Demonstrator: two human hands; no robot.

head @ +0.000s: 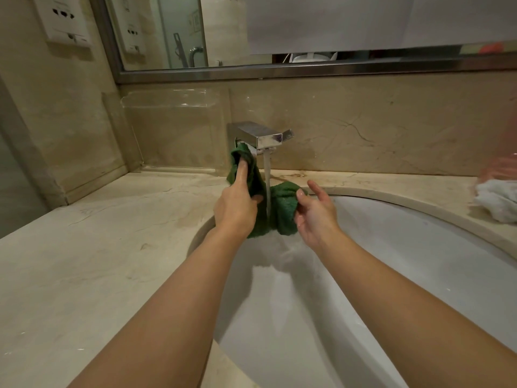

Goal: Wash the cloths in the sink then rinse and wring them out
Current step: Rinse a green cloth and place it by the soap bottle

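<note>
Two bare forearms are entering from the near edge and reaching over the white sink. The left hand is gripping one end of the green cloth, fingers extended up along the fabric and thumb pinching across it. The right hand is holding the opposite end, fingertips pinching the bunched fabric while the outer fingers are spreading loose.

The cloth is hanging between the two hands above the back of the basin, sagging in the middle where the water stream is striking it. Its long axis is running from upper left, close under the faucet, down to the right. Judgement: rinsing is under way; wringing would call for opposing twists along that axis, both hands being about equally near.

A white cloth is lying on the counter at far right, well apart.
</note>
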